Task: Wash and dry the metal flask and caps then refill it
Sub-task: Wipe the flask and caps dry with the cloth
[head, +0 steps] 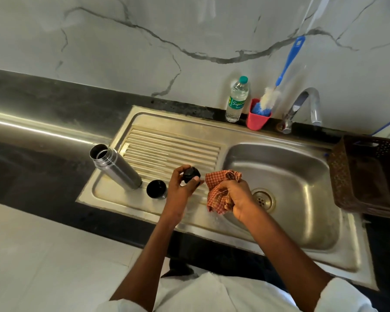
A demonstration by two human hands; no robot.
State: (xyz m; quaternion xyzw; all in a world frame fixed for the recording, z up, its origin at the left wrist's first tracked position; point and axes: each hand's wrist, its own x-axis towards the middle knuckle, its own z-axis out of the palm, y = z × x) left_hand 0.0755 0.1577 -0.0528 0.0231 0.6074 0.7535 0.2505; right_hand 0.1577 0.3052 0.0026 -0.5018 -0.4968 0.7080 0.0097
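Left hand (182, 185) holds a small black stopper (191, 174) above the ribbed drainboard (171, 147); fingers and thumb curl round it, pinching it at the sides. Right hand (236, 194) grips a bunched red-checked cloth (220, 188), fingers closed over the folds, positioned over the left edge of the sink basin (297, 176). Cloth corner lies just beside the stopper; contact between them cannot be told.

Metal flask (115, 166) stands upright and uncapped on the left part of the drainboard, mouth open. A dark cup cap (157, 189) sits on the drainboard just beside the base of the flask, between flask and left hand, open side up.

Behind the sink, against the wall: a clear water bottle (236, 100) with a green cap, a pink cup (257, 119) holding a blue-handled bottle brush (286, 66), and the tap (306, 106). A brown basket (367, 174) sits at the right of the basin.
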